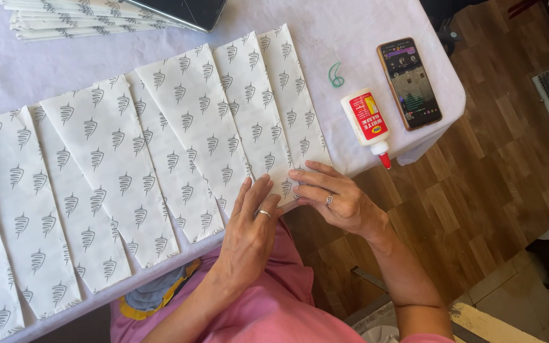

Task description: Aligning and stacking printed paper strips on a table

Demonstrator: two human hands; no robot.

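Nearest, the left hand (249, 222) and right hand (332, 197) lie flat, grip open, pressing the near end of the rightmost paper cone (287, 108) at the counter (351, 38) edge. Many cones (96, 165) already overlap leftward; farther off, glue bottle (366, 121), phone (409, 82) and an unused stack (65, 19).

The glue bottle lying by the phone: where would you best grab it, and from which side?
Probably around its white body, over the red label. The glue bottle lies flat on the table, red nozzle toward the near edge, so coming from above and pinching its long sides suits it. The phone lies close on one side; the right hand is nearest.
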